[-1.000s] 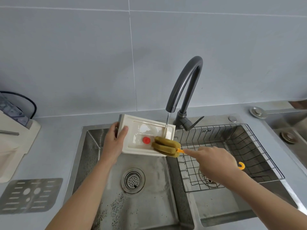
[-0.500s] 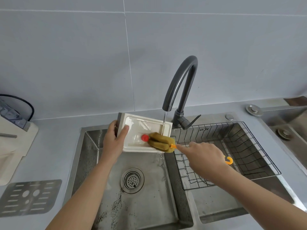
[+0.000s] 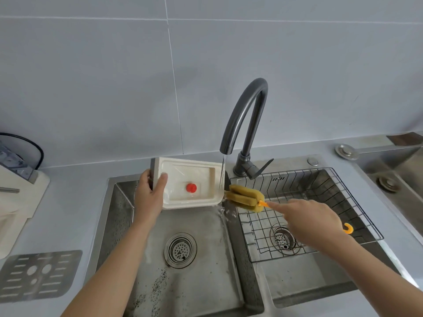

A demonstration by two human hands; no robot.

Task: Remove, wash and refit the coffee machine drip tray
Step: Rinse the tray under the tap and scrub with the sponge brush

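Note:
The cream drip tray (image 3: 201, 173), with a red float in its middle, is tilted over the left sink basin. My left hand (image 3: 150, 194) grips its left end. Water runs from the dark tap (image 3: 247, 115) onto the tray's right edge and spills into the basin. My right hand (image 3: 311, 220) holds a sponge brush (image 3: 246, 196) by its orange handle. The yellow sponge head is just outside the tray's right end, over the divider between the basins.
The tray's metal grille (image 3: 37, 275) lies on the counter at the lower left. The coffee machine (image 3: 16, 188) stands at the left edge. A wire basket (image 3: 320, 191) sits in the right basin. Another sink (image 3: 398, 177) lies at the far right.
The sponge head was inside the tray, close to the red float; it has been drawn out to the right, past the tray's end. The tray remains under the running water.

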